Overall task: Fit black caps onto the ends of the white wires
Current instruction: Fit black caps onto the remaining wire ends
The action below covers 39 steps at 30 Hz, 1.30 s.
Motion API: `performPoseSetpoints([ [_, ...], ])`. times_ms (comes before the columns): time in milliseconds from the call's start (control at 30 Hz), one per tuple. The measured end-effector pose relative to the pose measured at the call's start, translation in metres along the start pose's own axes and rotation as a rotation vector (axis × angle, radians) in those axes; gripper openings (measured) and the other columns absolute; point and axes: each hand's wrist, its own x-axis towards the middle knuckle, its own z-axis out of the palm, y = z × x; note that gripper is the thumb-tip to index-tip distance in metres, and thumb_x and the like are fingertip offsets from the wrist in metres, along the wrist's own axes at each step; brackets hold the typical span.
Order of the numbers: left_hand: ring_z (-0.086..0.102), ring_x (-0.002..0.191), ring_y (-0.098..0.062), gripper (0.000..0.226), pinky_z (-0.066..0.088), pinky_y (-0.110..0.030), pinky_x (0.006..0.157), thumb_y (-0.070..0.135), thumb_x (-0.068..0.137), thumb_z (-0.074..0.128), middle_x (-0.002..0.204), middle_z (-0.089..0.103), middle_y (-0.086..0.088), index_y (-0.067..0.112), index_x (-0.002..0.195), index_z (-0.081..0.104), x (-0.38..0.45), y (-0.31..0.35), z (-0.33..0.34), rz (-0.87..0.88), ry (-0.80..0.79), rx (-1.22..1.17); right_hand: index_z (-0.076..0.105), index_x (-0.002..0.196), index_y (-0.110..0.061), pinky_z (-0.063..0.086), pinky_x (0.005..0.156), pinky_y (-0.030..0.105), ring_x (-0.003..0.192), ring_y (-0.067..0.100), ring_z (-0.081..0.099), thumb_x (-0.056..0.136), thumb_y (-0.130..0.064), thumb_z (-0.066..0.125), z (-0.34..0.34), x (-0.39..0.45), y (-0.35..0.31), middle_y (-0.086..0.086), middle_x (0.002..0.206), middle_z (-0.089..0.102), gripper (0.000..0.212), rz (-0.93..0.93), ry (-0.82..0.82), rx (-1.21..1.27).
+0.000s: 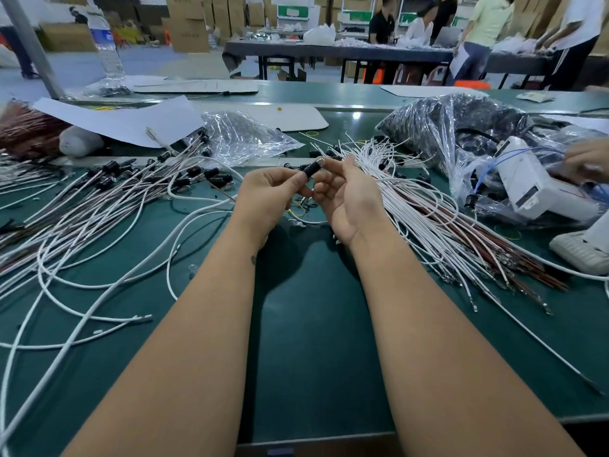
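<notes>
**Between the fingertips: cap being seated on a wire end**

Above the middle of the green bench point(296, 324), a black cap point(312, 168) is pinched between the two hands, raised clear of the surface. It is held from the left by the left hand point(270, 196), whose thumb and forefinger are closed on its lower end, and from the right by the right hand point(346, 196), whose fingertips are closed on its upper end. Whether a wire end is already inside the cap cannot be told; the entry point is hidden by the fingers.

Judgement on the step: the cap is best kept in line with the wire, not tilted, and pushed straight along its axis until it stops. The wire should be gripped close to its tip so that it does not buckle. A slight twist may help if resistance is felt.

Just beyond the right hand, the bundle of uncapped white wires point(412, 206) is fanned across the bench, with loose caps point(382, 165) scattered at its far end. To the left, the capped wires point(131, 189) are laid in a separate spread; the finished piece is probably best placed there, so the two lots are not mixed. A clear plastic bag point(244, 136) lies behind, and a water bottle point(107, 44) stands far left.
</notes>
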Motion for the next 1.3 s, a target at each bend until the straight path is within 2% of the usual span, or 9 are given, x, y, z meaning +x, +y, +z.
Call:
performPoseSetpoints([
  [167, 0.041, 0.043, -0.005, 0.021, 0.033, -0.014, 0.045, 0.012, 0.096, 0.056, 0.055, 0.065, 0.005, 0.012, 0.079, 0.068, 0.000, 0.001, -0.003, -0.045, -0.079, -0.016, 0.062, 0.090, 0.000, 0.046, 0.047, 0.022, 0.041, 0.010, 0.048, 0.106, -0.024, 0.034, 0.002, -0.001, 0.001, 0.001, 0.049, 0.055, 0.040, -0.023, -0.058, -0.030],
  [333, 0.042, 0.042, -0.003, 0.013, 0.034, -0.013, 0.046, 0.007, 0.092, 0.061, 0.051, 0.064, 0.007, 0.010, 0.081, 0.066, -0.003, 0.005, 0.001, -0.022, -0.067, 0.004, 0.066, 0.085, -0.004, 0.036, 0.058, 0.027, 0.049, 0.010, 0.038, 0.105, -0.029, 0.037, 0.003, 0.002, 0.004, 0.000, 0.054, 0.048, 0.044, -0.037, -0.009, -0.157],
  [467, 0.049, 0.041, -0.004, 0.016, 0.040, -0.014, 0.045, 0.004, 0.088, 0.065, 0.054, 0.065, 0.004, 0.009, 0.072, 0.066, -0.005, 0.010, 0.011, 0.003, -0.034, -0.003, 0.060, 0.066, -0.012, 0.036, 0.043, 0.020, 0.048, 0.011, 0.046, 0.102, -0.040, 0.037, 0.012, -0.002, 0.006, -0.001, 0.057, 0.056, 0.050, -0.003, 0.013, -0.172],
  [600, 0.048, 0.039, -0.004, 0.024, 0.039, -0.015, 0.042, 0.003, 0.089, 0.064, 0.048, 0.060, 0.002, 0.006, 0.065, 0.062, -0.006, 0.010, 0.023, 0.031, -0.029, -0.002, 0.041, 0.062, -0.016, 0.026, 0.040, 0.015, 0.051, 0.013, 0.048, 0.101, -0.045, 0.029, 0.014, -0.005, 0.007, 0.002, 0.088, 0.064, 0.050, 0.036, -0.058, 0.053],
  [700, 0.048, 0.043, -0.001, 0.024, 0.040, -0.015, 0.047, 0.003, 0.087, 0.067, 0.050, 0.058, 0.004, 0.004, 0.063, 0.063, -0.006, 0.006, 0.027, 0.041, -0.001, 0.029, 0.034, 0.060, -0.016, 0.030, 0.038, 0.014, 0.044, 0.013, 0.050, 0.100, -0.044, 0.032, 0.018, -0.008, 0.009, 0.004, 0.064, 0.066, 0.049, 0.032, -0.033, 0.083],
  [767, 0.048, 0.058, -0.005, 0.020, 0.041, -0.020, 0.058, 0.003, 0.084, 0.068, 0.064, 0.059, -0.005, -0.003, 0.066, 0.064, -0.007, 0.004, 0.030, 0.077, 0.022, 0.112, 0.029, 0.058, -0.017, 0.038, 0.044, 0.015, 0.040, 0.012, 0.050, 0.099, -0.037, 0.036, 0.021, -0.008, 0.010, -0.002, 0.044, 0.054, 0.046, 0.039, 0.032, 0.138],
  [900, 0.047, 0.068, -0.012, 0.018, 0.043, -0.031, 0.063, 0.002, 0.083, 0.065, 0.078, 0.063, -0.029, -0.010, 0.069, 0.065, -0.010, 0.003, 0.036, 0.147, 0.040, 0.211, 0.027, 0.055, -0.017, 0.035, 0.056, 0.026, 0.051, 0.017, 0.038, 0.092, -0.027, 0.041, 0.022, -0.004, 0.012, 0.002, 0.056, 0.035, 0.041, -0.051, 0.156, 0.114],
  [1133, 0.050, 0.068, -0.007, 0.011, 0.044, -0.024, 0.065, 0.003, 0.083, 0.068, 0.079, 0.068, -0.021, -0.003, 0.075, 0.072, -0.011, 0.004, 0.039, 0.157, 0.030, 0.181, 0.027, 0.055, -0.017, 0.037, 0.050, 0.022, 0.041, 0.013, 0.038, 0.093, -0.019, 0.035, 0.021, -0.002, 0.010, -0.005, 0.044, 0.035, 0.039, -0.111, 0.214, 0.174],
  [1300, 0.063, 0.071, -0.005, 0.009, 0.054, -0.030, 0.074, 0.006, 0.084, 0.068, 0.078, 0.074, -0.001, 0.010, 0.084, 0.076, -0.007, 0.006, 0.037, 0.146, 0.042, 0.103, 0.048, 0.070, -0.013, 0.048, 0.056, 0.024, 0.051, 0.014, 0.054, 0.101, -0.036, 0.042, 0.025, -0.007, 0.014, 0.002, 0.055, 0.053, 0.039, -0.070, 0.137, 0.103],
])
